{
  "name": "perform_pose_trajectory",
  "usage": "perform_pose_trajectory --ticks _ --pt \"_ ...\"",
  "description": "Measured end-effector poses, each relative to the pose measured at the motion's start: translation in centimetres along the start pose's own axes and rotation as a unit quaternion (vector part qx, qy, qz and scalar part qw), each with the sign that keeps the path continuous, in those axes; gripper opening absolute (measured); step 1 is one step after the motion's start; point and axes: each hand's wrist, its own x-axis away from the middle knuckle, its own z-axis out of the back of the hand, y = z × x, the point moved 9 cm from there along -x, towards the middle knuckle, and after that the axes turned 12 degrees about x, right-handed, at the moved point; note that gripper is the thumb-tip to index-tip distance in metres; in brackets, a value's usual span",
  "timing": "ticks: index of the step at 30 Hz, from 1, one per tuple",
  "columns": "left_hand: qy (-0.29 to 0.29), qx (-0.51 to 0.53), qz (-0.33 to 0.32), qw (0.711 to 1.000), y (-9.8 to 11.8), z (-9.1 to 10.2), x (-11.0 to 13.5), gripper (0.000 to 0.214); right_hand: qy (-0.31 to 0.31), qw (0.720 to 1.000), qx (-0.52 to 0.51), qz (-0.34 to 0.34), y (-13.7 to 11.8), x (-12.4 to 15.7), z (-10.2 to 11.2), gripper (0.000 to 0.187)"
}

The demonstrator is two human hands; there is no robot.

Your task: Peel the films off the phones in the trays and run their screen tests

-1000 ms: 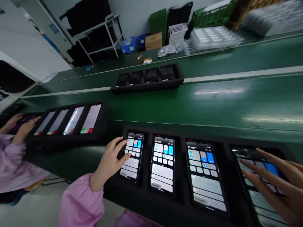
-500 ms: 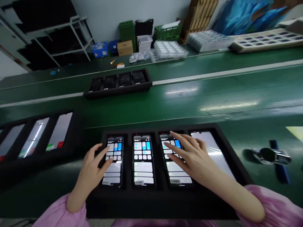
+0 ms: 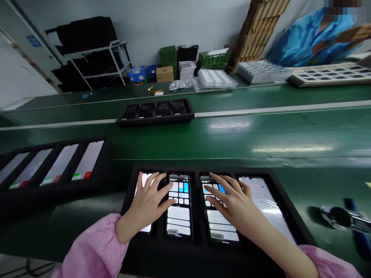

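A black foam tray point(image 3: 199, 251) in front of me holds several smartphones lying face up in a row. My left hand point(image 3: 147, 204) spreads its fingers over the leftmost phone point(image 3: 148, 228), whose screen is mostly white. Its index finger and thumb reach the second phone point(image 3: 178, 220), which shows a quick-settings panel. Over the third phone point(image 3: 222, 226), with a similar panel lit, my right hand point(image 3: 234, 197) lies with fingers apart, hiding part of the screen. The rightmost phone point(image 3: 266, 197) has a pale screen, partly covered by my right hand and forearm.
To the left sits another black tray point(image 3: 107, 166) of phones with pale screens. A smaller black tray point(image 3: 155, 121) rests farther back on the green bench point(image 3: 232, 143). A metal ring-shaped item with a blue strap point(image 3: 344, 220) lies at right. A person in blue point(image 3: 301, 38) works beyond stacked clear trays point(image 3: 263, 71).
My left hand has moved right, from the first phone toward the second. The first phone's panel has given way to a white screen. My right hand stays over the third phone; the view has shifted.
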Motion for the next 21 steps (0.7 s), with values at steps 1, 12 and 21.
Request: perform_pose_trajectory --ticks 1,12,21 --pt "-0.002 0.003 0.005 1.0 -0.1 -0.3 -0.2 0.039 -0.001 1.0 -0.002 -0.002 -0.1 -0.1 -0.1 0.04" --pt "0.002 -0.007 0.006 1.0 -0.8 -0.7 0.2 0.037 0.096 0.99 -0.021 -0.1 6.2 4.0 8.0 0.026" --pt "0.036 0.012 0.032 0.999 -3.0 0.7 1.4 0.04 -0.06 0.921 -0.123 -0.365 15.8 15.1 4.8 0.034"
